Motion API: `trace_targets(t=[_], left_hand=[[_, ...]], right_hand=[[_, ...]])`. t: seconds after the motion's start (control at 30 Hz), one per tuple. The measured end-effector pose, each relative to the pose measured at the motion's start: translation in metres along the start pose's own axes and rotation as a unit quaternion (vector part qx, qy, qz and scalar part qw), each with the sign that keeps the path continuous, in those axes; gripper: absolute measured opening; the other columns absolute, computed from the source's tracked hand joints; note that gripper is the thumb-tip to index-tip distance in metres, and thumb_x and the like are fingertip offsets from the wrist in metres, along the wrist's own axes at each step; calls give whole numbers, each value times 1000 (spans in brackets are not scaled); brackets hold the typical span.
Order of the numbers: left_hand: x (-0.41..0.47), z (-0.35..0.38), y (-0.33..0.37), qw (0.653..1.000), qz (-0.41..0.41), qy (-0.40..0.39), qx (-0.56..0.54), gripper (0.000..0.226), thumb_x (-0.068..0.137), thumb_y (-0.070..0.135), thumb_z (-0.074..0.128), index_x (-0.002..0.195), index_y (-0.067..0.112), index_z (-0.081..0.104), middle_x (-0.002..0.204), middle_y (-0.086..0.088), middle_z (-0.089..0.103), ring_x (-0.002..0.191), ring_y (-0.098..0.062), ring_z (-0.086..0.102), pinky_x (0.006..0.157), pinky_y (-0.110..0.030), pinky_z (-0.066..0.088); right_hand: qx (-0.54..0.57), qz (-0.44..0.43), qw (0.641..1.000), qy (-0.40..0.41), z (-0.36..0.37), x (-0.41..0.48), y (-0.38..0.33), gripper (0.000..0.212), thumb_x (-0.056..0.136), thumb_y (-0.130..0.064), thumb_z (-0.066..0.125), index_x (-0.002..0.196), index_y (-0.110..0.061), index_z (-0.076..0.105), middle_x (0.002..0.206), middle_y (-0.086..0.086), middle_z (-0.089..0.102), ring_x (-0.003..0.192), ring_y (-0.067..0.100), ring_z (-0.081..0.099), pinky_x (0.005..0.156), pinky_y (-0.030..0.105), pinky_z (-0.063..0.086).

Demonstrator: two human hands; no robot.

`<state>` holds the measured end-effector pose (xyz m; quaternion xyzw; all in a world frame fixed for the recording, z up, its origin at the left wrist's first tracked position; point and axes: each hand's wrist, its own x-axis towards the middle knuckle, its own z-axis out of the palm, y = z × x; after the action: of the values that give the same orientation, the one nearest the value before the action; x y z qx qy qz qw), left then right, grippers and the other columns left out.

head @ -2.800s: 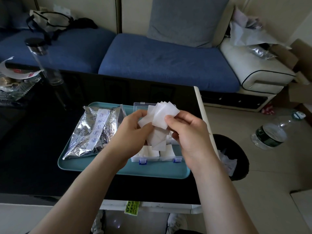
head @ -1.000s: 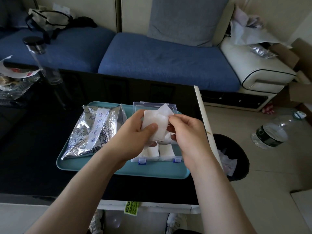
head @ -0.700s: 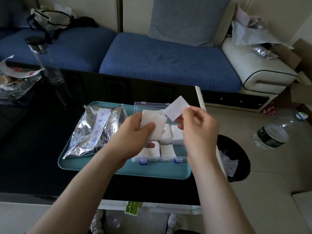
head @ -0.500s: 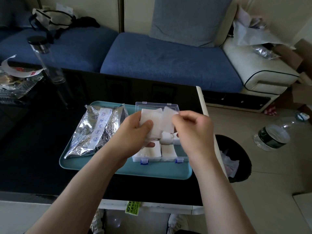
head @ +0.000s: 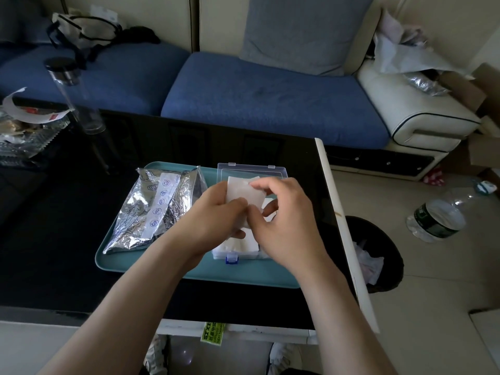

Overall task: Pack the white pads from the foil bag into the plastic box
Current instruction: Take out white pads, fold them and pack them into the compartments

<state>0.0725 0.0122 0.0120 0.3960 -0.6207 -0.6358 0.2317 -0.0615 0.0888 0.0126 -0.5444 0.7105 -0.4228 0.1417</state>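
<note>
In the middle of the frame the left hand [head: 216, 216] holds a small stack of white pads [head: 242, 192], its grip pinching the stack from the left side. The right hand [head: 284, 228] meets it from the right, its grip curled on the same stack. Under both hands the plastic box [head: 243, 253] stands open on the teal tray [head: 189, 269], with more pads inside. The foil bag [head: 157, 207] lies on the left part of the tray. The tray rests on the dark worktop [head: 54, 239], and a blue sofa [head: 270, 98] fills the top.
</note>
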Motion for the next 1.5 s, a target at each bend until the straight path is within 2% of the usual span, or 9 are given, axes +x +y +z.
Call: trace_targets(t=[0.43, 0.53, 0.63, 0.77, 0.83, 0.97, 1.13, 1.3, 1.5], left_hand=[[3, -2, -2, 993, -29, 77, -83, 35, 113, 16, 37, 113, -6, 64, 111, -22, 75, 98, -37, 76, 88, -53, 63], [1, -3, 0, 993, -1, 120, -17, 25, 111, 14, 40, 120, 8, 62, 103, -22, 75, 82, -35, 77, 73, -46, 65], [0, -5, -1, 989, 16, 148, 23, 47, 108, 13, 45, 143, 43, 42, 76, -12, 62, 55, -20, 54, 43, -24, 41], [-3, -4, 4, 989, 38, 135, 42, 46, 104, 6, 41, 122, 42, 62, 76, -20, 66, 56, -23, 58, 48, -29, 47], [-5, -1, 8, 995, 15, 94, 10, 41, 104, 5, 39, 111, 25, 74, 88, -16, 78, 73, -32, 75, 71, -44, 65], [-10, 2, 11, 999, -1, 28, -23, 31, 108, 24, 50, 106, 5, 75, 100, -25, 76, 93, -42, 75, 93, -67, 57], [-8, 2, 7, 999, 22, 21, 40, 26, 106, 29, 61, 97, 10, 76, 93, -20, 76, 72, -22, 69, 64, -31, 58], [-5, -2, 1, 995, 3, 37, 89, 24, 106, 31, 57, 97, 19, 76, 95, -12, 78, 81, -28, 73, 71, -35, 56], [-5, 2, 2, 992, -6, 14, 122, 23, 106, 31, 53, 96, 19, 71, 86, -5, 70, 73, -13, 59, 66, -27, 46]], right_hand=[[30, 10, 999, 34, -3, 4, -1, 19, 84, -10, 79, 90, -25, 68, 93, -14, 69, 89, 7, 65, 70, 11, 44], [141, 61, 988, 10, -9, 5, -4, 20, 86, -4, 74, 96, -21, 73, 90, -7, 75, 81, 7, 70, 64, 13, 49], [231, 127, 964, 43, -15, 6, -4, 25, 93, -6, 69, 106, -26, 73, 95, -5, 78, 80, 4, 72, 63, 13, 52], [287, 157, 943, 60, -18, 7, -2, 31, 96, -7, 67, 113, -33, 69, 102, -9, 78, 87, 7, 74, 71, 23, 61], [279, 142, 948, 55, -18, 6, -2, 36, 97, -5, 68, 119, -34, 66, 103, -10, 78, 85, 7, 75, 68, 19, 58], [259, 108, 960, 27, -16, 6, -1, 35, 99, -4, 68, 125, -27, 69, 104, -4, 79, 87, 7, 76, 67, 17, 56], [167, 70, 983, -10, -10, 5, 2, 43, 96, -7, 67, 135, -27, 68, 98, -6, 75, 80, 6, 73, 69, 21, 57], [28, 40, 997, -65, -8, -1, 2, 84, 72, -28, 88, 148, -36, 53, 120, -12, 59, 90, 0, 63, 73, 10, 51], [-17, 14, 997, -72, -9, -1, 8, 79, 74, -26, 91, 145, -33, 57, 123, -8, 60, 95, 3, 61, 79, 8, 49]])
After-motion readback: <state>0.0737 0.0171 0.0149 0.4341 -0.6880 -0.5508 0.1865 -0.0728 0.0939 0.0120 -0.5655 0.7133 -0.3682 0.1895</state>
